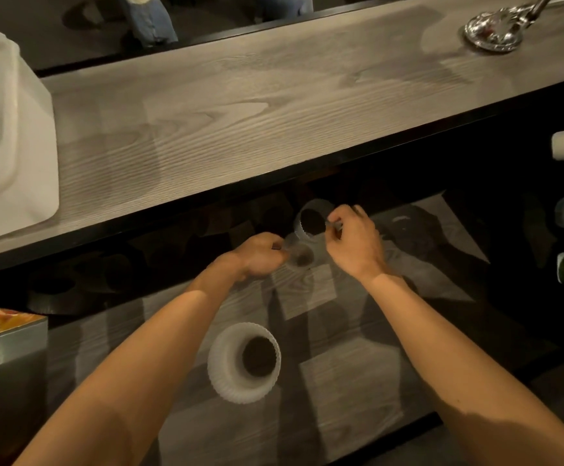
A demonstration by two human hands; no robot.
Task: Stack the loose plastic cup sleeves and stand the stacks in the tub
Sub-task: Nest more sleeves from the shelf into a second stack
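Head view is showing a ribbed translucent cup sleeve standing upright and alone on the dim lower table, between the two forearms. Further out, the left hand is pinching the edge of a clear cup sleeve with curled fingers. The right hand is pinching the rim of a second ribbed sleeve, which is tilting its mouth toward the camera. Whether these two sleeves are touching or only overlapping cannot be told. Beyond them, on the raised wood-grain ledge, the white tub is sitting at far left, well apart from both hands, and a shiny metal dish is lying at far right.
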